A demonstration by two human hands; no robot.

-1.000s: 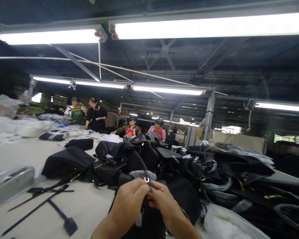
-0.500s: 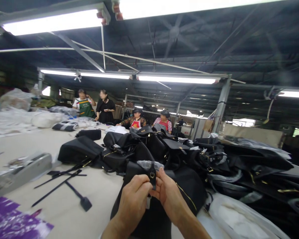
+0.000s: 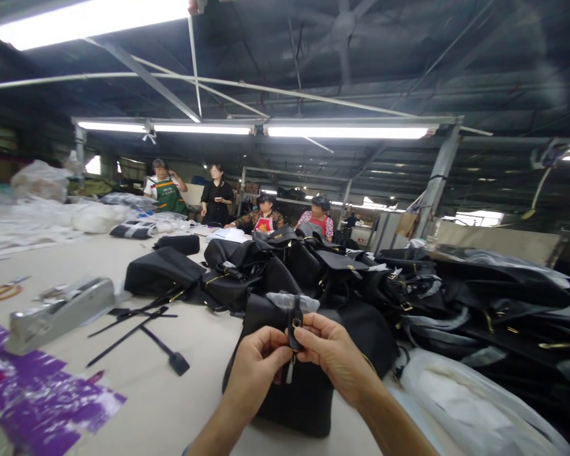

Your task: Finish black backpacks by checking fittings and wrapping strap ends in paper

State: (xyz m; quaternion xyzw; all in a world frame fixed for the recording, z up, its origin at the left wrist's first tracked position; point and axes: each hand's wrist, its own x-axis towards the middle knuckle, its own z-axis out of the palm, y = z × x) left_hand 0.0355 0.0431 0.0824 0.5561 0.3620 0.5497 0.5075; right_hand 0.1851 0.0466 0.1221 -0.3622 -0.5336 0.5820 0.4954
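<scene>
My left hand (image 3: pixel 259 361) and my right hand (image 3: pixel 335 354) meet in front of me over a black bag (image 3: pixel 304 386) that stands on the table. Both pinch a small black strap tab with a gold ring (image 3: pixel 294 323) at the top of the bag. The fingers of each hand are closed around that tab. A bit of clear plastic wrap (image 3: pixel 285 299) sits on the bag's top just behind the tab.
A heap of black bags (image 3: pixel 361 285) stretches behind and to the right. Loose black straps (image 3: pixel 137 329), a grey metal tool (image 3: pixel 57 313), purple sheets (image 3: pixel 38 392) and scissors (image 3: pixel 0 291) lie left on the beige table (image 3: pixel 171 392). Several people stand and sit at the far end.
The view has tilted down and more of the table shows. My hands stay on the strap tab, fingers shifting slightly along it.
</scene>
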